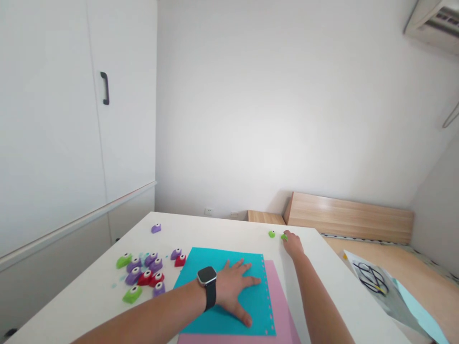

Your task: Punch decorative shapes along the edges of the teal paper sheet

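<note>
My left hand lies flat with fingers spread on a teal sheet, which rests on a pink sheet on the white table. A black watch sits on that wrist. My right hand reaches to the table's far side, its fingers closed around a small green punch. A second small green punch sits just to its left.
A cluster of purple, red and green punches lies at the left of the table, one purple punch farther back. White cabinets stand at left. A wooden bed frame and a clear bag are at right.
</note>
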A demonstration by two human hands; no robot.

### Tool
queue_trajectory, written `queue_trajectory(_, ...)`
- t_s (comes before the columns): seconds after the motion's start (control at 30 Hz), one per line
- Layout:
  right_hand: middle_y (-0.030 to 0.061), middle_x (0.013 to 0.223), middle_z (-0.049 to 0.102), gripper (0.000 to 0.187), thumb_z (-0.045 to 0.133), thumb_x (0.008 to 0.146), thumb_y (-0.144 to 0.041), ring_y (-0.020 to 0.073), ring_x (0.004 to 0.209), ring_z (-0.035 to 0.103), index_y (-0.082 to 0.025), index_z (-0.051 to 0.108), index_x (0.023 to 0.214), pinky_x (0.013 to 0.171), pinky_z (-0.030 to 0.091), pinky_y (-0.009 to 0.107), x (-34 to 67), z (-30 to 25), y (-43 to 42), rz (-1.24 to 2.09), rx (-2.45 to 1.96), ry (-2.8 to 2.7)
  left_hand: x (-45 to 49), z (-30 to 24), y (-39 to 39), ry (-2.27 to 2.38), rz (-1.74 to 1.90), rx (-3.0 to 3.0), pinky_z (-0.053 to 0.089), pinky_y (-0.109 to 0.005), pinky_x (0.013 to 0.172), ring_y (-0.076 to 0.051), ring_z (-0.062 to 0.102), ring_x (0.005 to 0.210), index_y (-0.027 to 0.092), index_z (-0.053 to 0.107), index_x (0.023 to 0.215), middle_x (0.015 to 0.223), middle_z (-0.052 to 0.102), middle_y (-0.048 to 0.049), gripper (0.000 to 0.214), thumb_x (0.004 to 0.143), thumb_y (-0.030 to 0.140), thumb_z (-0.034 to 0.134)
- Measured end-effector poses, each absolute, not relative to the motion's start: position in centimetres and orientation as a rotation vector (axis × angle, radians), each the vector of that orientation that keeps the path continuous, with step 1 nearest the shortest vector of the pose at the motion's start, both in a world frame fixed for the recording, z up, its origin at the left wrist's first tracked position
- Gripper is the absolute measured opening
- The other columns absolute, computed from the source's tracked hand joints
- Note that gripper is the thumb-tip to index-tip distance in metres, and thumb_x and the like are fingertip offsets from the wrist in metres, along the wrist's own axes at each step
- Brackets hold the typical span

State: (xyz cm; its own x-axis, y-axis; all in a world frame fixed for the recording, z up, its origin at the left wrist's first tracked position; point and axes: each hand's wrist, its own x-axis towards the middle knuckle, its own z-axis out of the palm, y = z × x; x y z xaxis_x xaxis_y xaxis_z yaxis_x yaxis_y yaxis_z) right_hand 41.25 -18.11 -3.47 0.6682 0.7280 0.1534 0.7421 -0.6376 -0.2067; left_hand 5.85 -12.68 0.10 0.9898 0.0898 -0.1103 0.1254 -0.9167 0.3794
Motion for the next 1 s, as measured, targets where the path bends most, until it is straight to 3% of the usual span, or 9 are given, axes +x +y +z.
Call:
queue_trajectory(0.2, 0.0107, 0.109, 0.068, 0.036, 0.053, 0.081, -0.01, 0.0215, 0.102, 0.062, -0.019, 0.062, 0.114, 0.082, 0.037, 0.027, 43.2, -3.9, -18.9, -0.001, -2.609, -1.245, 7.3, 0.1, -10.0, 0.322, 0.15, 2.768, 0.036, -0.062, 0.104, -0.046, 0.04, 0.133, 0.031, 0.036, 0.15, 0.148, 0.042, -0.021, 0.112, 0.055, 0.082, 0.067)
queue_trajectory(0.3, 0.01, 0.106, 0.068, 0.029, 0.06, 0.078, -0.016, 0.0221, 0.1, 0.062, -0.019, 0.063, 0.107, 0.081, 0.037, 0.027, 43.4, -3.9, -19.8, 0.019, -2.587, -1.284, 8.0, 0.5, -7.0, 0.577, 0.199, 2.788, 0.043, -0.057, 0.096, -0.045, 0.049, 0.122, 0.02, 0.045, 0.144, 0.132, 0.054, -0.0239, 0.119, 0.046, 0.082, 0.071)
queue_trajectory(0.5, 0.0102, 0.099, 0.068, 0.021, 0.068, 0.073, -0.025, 0.0235, 0.093, 0.061, -0.017, 0.062, 0.092, 0.077, 0.038, 0.028, 41.8, -4.0, -21.4, 0.034, -2.528, -1.299, 8.7, -0.3, -3.0, 0.751, 0.095, 2.751, 0.045, -0.053, 0.089, -0.042, 0.06, 0.108, 0.018, 0.055, 0.13, 0.12, 0.062, -0.0205, 0.112, 0.038, 0.079, 0.076)
queue_trajectory(0.6, 0.0087, 0.097, 0.068, 0.027, 0.067, 0.073, -0.023, 0.0225, 0.091, 0.061, -0.018, 0.062, 0.098, 0.076, 0.038, 0.027, 40.5, -3.9, -22.0, 0.057, -2.472, -1.318, 8.9, -0.5, -2.5, 0.72, 0.096, 2.702, 0.048, -0.046, 0.084, -0.038, 0.064, 0.101, 0.019, 0.062, 0.118, 0.113, 0.068, -0.0169, 0.096, 0.041, 0.074, 0.078)
queue_trajectory(0.7, 0.0039, 0.095, 0.068, 0.042, 0.067, 0.071, -0.02, 0.0196, 0.086, 0.062, -0.023, 0.061, 0.112, 0.075, 0.039, 0.026, 39.4, -3.4, -22.5, 0.119, -2.391, -1.378, 9.0, -0.6, -2.6, 0.656, 0.187, 2.701, 0.046, -0.039, 0.081, -0.034, 0.064, 0.099, 0.021, 0.068, 0.102, 0.107, 0.071, -0.0118, 0.062, 0.055, 0.059, 0.081)
queue_trajectory(0.8, 0.0025, 0.091, 0.068, 0.036, 0.068, 0.07, -0.02, 0.0203, 0.086, 0.062, -0.025, 0.067, 0.105, 0.079, 0.04, 0.028, 38.5, -2.9, -23.1, 0.166, -2.328, -1.408, 8.5, -0.7, -2.9, 0.611, 0.268, 2.7, 0.044, -0.035, 0.082, -0.029, 0.064, 0.098, 0.024, 0.069, 0.095, 0.103, 0.072, -0.0071, 0.032, 0.07, 0.043, 0.076)
queue_trajectory(0.9, 0.0038, 0.087, 0.067, 0.022, 0.068, 0.073, -0.026, 0.0218, 0.086, 0.062, -0.023, 0.069, 0.094, 0.081, 0.042, 0.031, 37.0, -2.7, -24.5, 0.163, -2.289, -1.383, 7.6, -1.1, -3.3, 0.56, 0.326, 2.672, 0.042, -0.033, 0.081, -0.028, 0.065, 0.095, 0.025, 0.068, 0.094, 0.099, 0.073, -0.0056, 0.021, 0.077, 0.037, 0.07)
queue_trajectory(1.0, 0.0019, 0.082, 0.064, 0.026, 0.063, 0.081, -0.041, 0.0181, 0.072, 0.061, -0.023, 0.066, 0.1, 0.07, 0.046, 0.03, 34.1, -2.8, -27.1, 0.205, -2.178, -1.294, 6.7, -1.2, -3.4, 0.501, 0.386, 2.613, 0.043, -0.032, 0.082, -0.026, 0.065, 0.094, 0.024, 0.067, 0.097, 0.099, 0.072, -0.0052, 0.02, 0.084, 0.038, 0.063)
